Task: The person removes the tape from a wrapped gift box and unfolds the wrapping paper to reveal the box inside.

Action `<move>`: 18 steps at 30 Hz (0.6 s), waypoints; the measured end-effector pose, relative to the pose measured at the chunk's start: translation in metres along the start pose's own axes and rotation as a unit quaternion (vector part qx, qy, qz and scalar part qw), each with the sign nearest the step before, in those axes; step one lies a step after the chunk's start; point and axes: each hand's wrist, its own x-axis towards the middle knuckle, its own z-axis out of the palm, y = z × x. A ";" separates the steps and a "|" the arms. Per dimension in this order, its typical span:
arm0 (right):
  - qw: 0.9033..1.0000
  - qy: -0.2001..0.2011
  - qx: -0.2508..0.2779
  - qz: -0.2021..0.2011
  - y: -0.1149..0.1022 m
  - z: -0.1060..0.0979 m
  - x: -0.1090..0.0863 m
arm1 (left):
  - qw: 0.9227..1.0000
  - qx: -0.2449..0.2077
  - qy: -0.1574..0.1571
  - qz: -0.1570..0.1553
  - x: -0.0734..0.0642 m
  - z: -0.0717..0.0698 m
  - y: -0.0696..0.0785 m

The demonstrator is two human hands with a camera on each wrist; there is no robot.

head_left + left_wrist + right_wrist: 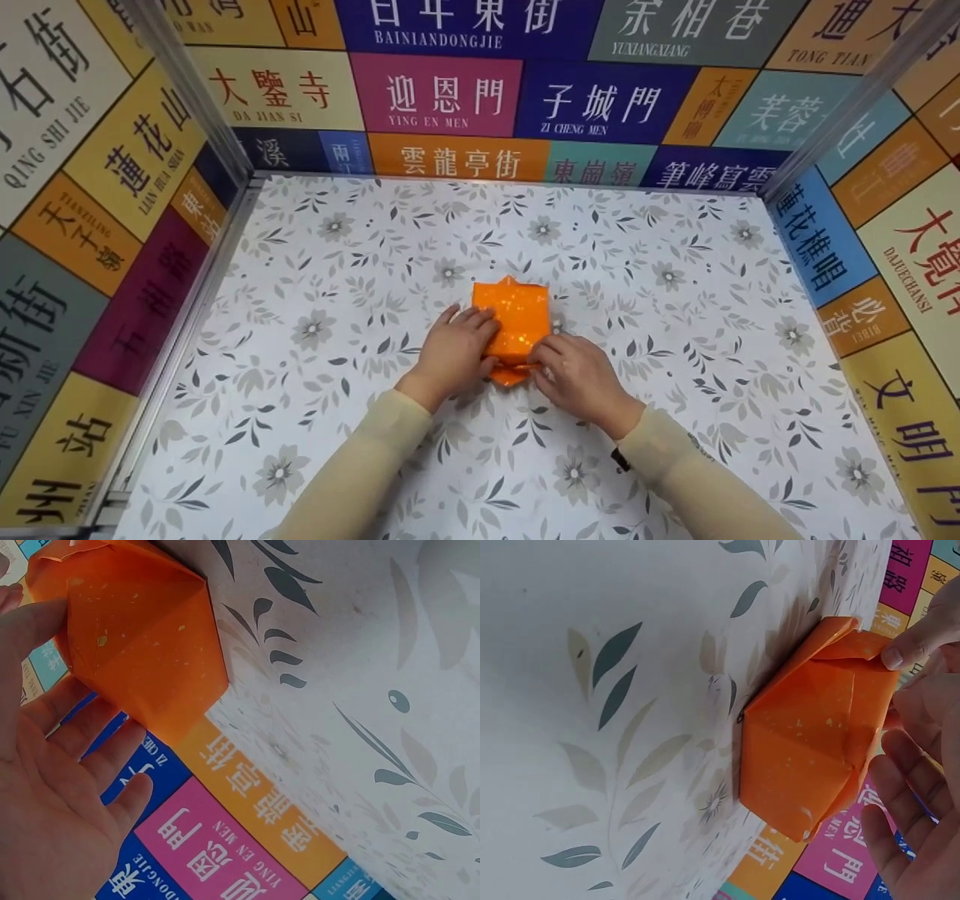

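An orange folded-paper box (521, 309), flecked with light specks, stands on the patterned tabletop, its square face up and pointed flaps jutting out at the far and near sides. My left hand (454, 351) holds it from the left, fingers over the top edge and thumb at the near side. At the near right corner, my right hand (581, 375) pinches the paper between thumb and fingers. The right wrist view shows the right thumb on a folded flap of the box (802, 739). In the left wrist view, the box (150, 637) sits between thumb and spread fingers.
The tabletop (315, 390) has a white covering printed with grey flowers and leaves. Panels (435, 94) of coloured signs in Chinese characters rise along the back, left and right. Metal rails (202, 90) run along the corners and the left edge.
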 end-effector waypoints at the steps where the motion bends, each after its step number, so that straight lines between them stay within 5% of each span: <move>1: 1.000 0.002 -0.002 0.007 0.001 0.000 -0.001 | 1.000 -0.003 0.001 -0.001 0.000 0.000 0.000; 10: 0.994 0.077 -0.022 0.074 0.019 -0.003 -0.008 | 1.000 -0.007 0.017 0.003 -0.004 0.000 -0.005; 18: 0.994 0.037 -0.021 0.101 0.026 -0.001 -0.012 | 1.000 -0.019 0.022 -0.008 -0.010 -0.003 -0.009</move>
